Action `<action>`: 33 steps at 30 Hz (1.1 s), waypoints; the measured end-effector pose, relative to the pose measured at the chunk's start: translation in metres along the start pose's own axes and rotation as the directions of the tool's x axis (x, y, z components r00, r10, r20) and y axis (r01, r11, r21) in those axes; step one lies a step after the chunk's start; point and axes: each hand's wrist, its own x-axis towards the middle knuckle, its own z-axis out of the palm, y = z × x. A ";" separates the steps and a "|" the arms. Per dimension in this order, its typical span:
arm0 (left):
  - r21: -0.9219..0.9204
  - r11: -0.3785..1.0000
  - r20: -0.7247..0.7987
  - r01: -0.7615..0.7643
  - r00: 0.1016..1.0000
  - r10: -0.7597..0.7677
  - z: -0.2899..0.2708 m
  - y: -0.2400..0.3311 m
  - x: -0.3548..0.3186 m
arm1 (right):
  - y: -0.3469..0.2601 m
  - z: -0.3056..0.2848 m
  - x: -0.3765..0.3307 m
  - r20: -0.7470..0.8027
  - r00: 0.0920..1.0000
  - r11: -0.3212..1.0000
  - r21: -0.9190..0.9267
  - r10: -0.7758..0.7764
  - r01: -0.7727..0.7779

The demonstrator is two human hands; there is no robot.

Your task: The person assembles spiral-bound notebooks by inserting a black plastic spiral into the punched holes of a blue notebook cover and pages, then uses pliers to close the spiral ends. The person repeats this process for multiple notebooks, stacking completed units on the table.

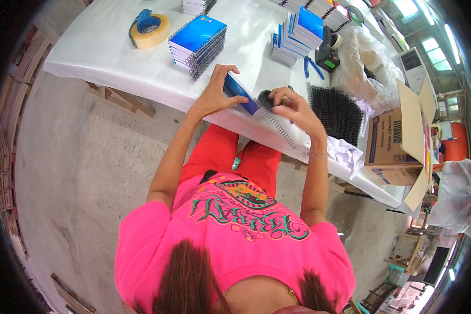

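My left hand grips a small blue-covered notebook tilted up at the table's near edge, thumb on the cover and fingers behind. A loose spiral binding coil runs from the notebook's lower end out past the table edge. My right hand is closed, its fingers bent beside the coil and a round black piece; what sits between the fingertips is hidden. Just beyond my left hand stands a stack of spiral-bound blue notebooks.
A tape roll in a blue dispenser lies far left. More blue notebooks, blue-handled pliers and black coils lie right of centre. Farther right are clear plastic, crumpled paper and an open carton.
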 end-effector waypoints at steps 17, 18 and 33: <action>-0.175 0.974 0.124 0.148 0.984 -0.127 0.009 0.003 -0.003 | 0.000 0.005 -0.008 -0.201 0.962 0.981 0.096 0.185 -0.168; -0.163 0.979 0.121 0.125 0.987 -0.106 0.010 0.002 -0.004 | 0.002 0.007 -0.010 -0.186 0.963 0.980 0.082 0.195 -0.182; -0.267 0.954 0.150 0.134 0.984 -0.097 0.015 0.007 0.001 | 0.015 0.001 -0.022 -0.215 0.938 0.961 0.023 0.273 -0.275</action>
